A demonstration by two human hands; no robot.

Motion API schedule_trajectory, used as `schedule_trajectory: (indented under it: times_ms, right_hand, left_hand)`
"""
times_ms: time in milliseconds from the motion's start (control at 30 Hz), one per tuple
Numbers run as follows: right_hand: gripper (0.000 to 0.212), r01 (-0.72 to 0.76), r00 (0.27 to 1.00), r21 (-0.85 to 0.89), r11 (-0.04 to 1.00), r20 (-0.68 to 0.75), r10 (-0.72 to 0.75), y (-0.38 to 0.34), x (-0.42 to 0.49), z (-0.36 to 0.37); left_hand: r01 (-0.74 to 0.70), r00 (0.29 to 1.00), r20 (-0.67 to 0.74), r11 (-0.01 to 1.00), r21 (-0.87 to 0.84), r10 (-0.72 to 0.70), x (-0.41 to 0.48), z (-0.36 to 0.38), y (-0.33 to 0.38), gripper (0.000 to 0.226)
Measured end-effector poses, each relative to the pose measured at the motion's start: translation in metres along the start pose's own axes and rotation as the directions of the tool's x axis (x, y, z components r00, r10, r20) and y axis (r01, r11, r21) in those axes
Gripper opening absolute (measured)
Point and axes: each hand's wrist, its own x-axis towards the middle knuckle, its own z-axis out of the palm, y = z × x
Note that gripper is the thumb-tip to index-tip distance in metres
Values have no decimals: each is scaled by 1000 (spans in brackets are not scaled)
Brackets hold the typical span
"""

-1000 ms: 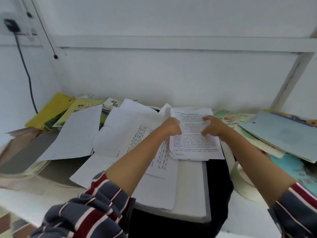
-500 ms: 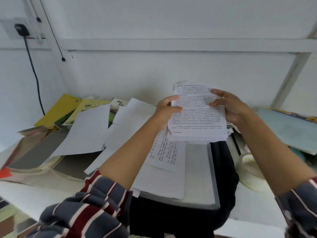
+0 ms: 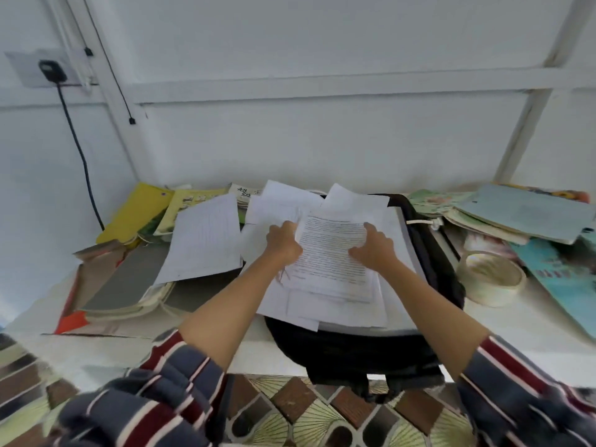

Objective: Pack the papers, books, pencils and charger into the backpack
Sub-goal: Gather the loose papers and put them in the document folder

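Observation:
A stack of printed papers lies on more white sheets on top of the black backpack at the table's front middle. My left hand grips the stack's left edge. My right hand holds its right edge with curled fingers. A loose white sheet lies to the left, over books. The charger's black plug sits in the wall socket at the upper left, its cable hanging down. No pencils are in view.
Yellow and green books and a grey-covered book lie at the left. Light blue and teal books are piled at the right. A tape roll sits right of the backpack. White wall behind.
The stack, lifted upright half a second ago, is now lowered onto the sheets on the backpack, both hands still holding its edges.

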Motion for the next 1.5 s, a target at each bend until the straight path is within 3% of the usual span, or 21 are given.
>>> schedule_trajectory:
  times_ms: [167, 333, 567, 733, 900, 1100, 1333, 1500]
  right_hand:
    - [78, -28, 1000, 29, 999, 2, 28, -1, -8, -1]
    - [76, -107, 994, 282, 953, 10, 109, -7, -7, -7]
    - [79, -247, 966, 688, 682, 122, 227, -4, -5, -22]
    - [75, -257, 963, 728, 636, 143, 227, -5, -6, -25]
    - [76, -254, 965, 756, 603, 160, 206, -2, -3, -30]
    - [77, -278, 959, 825, 492, 207, 195, 2, 0, -38]
    - [78, -199, 980, 801, 565, 157, 123, 3, -4, -43]
    - [81, -91, 996, 852, 516, 81, 42, 3, -6, -57]
  left_hand:
    - [-45, 998, 54, 997, 69, 41, -8, 10, 6, 60]
    - [81, 986, 156, 981, -174, -54, 0, 11, 12, 75]
    - [168, 971, 215, 937, -307, -103, 27, 20, 12, 81]
    - [162, 977, 187, 921, -356, -99, 13, 13, 25, 77]
    - [161, 980, 176, 880, -446, -90, -11, -2, 36, 51]
    - [199, 974, 196, 829, -523, -111, -22, -8, 43, 54]
    - [189, 976, 204, 765, -615, -77, -22, -12, 51, 61]
    - [87, 988, 154, 750, -655, 20, -21, -18, 59, 74]
